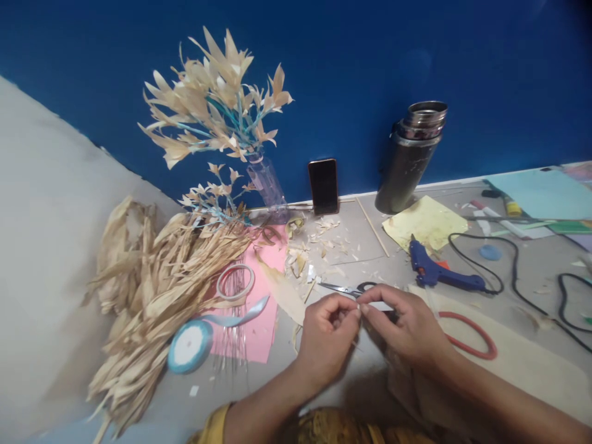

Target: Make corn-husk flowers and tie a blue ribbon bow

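My left hand (329,330) and my right hand (401,320) meet above the table, thumb and fingertips of each pinched together. Whatever they hold between them is too small and too covered to make out; a thin pale line, perhaps a wire, shows just below the fingers. Right behind the fingertips lie scissors (340,288), their blades pointing left and one handle partly covered by my right hand. A pale strip of corn husk (284,293) lies to the left of my left hand.
Dried corn husks (185,259), a blue ribbon roll (189,346), a tape roll (235,282) and pink paper (252,345) lie left. Husk flowers (217,92) stand in a bottle (268,185). Behind are a phone (324,187) and flask (409,163); right, a corded glue gun (439,271).
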The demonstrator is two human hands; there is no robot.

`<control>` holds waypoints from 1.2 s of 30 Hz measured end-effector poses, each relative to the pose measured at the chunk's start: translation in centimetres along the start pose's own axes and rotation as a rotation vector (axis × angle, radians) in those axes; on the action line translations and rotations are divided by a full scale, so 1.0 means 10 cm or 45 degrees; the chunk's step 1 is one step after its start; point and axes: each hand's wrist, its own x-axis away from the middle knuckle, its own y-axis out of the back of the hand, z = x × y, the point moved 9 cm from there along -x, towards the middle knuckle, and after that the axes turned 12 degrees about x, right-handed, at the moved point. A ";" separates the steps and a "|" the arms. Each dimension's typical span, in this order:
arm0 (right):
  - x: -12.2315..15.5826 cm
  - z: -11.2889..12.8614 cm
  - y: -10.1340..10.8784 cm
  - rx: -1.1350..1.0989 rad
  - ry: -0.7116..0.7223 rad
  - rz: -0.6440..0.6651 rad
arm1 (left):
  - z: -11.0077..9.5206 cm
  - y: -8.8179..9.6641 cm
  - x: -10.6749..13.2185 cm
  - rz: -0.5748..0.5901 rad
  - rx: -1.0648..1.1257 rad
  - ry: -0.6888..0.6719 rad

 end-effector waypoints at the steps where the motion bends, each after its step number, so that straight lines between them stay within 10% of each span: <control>1: 0.00 0.00 0.00 -0.002 0.000 0.004 | -0.01 0.00 0.00 0.002 0.005 -0.002; 29: 0.04 0.09 -0.01 0.152 0.187 -0.016 | -0.11 0.01 -0.02 0.031 -0.091 -0.069; 36: 0.00 0.04 -0.05 -0.115 -0.023 0.130 | 0.07 0.00 -0.04 0.021 0.221 0.213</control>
